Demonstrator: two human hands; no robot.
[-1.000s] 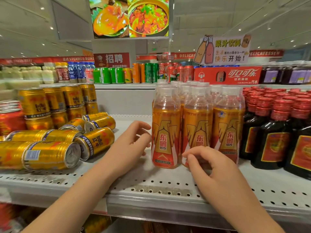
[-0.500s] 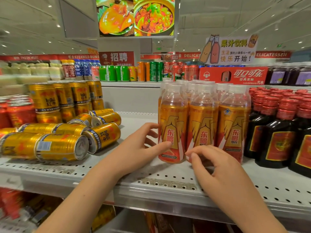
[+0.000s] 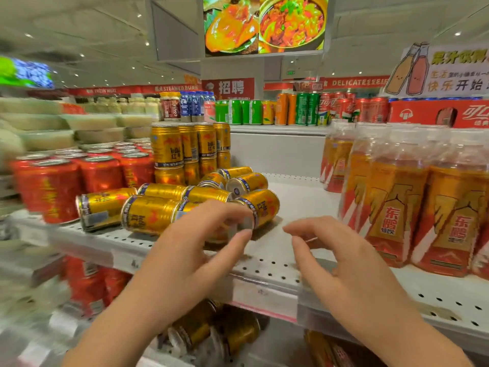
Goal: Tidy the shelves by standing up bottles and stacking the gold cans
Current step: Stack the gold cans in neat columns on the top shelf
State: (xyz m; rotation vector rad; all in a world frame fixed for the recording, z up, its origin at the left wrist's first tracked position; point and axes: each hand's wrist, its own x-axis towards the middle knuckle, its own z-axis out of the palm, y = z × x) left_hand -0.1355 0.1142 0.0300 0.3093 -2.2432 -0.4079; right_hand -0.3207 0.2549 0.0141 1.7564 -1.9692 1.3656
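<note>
Head view: fallen gold cans (image 3: pixel 150 213) are lying near the shelf's (image 3: pixel 277 263) front edge, a gold stack (image 3: pixel 185 147) standing behind. Left hand (image 3: pixel 190 250) is curling over the nearest one; blur, cannot tell if gripping. Right hand (image 3: pixel 341 260) is hovering half-curled, holding nothing. Bottles (image 3: pixel 397 197) are standing upright at right, so can-stacking seems current; next needs a firm grip, then upending. Readable: banner (image 3: pixel 176 88) "STEAMED BUNS", bottle labels (image 3: pixel 387 221) "东鹏".
</note>
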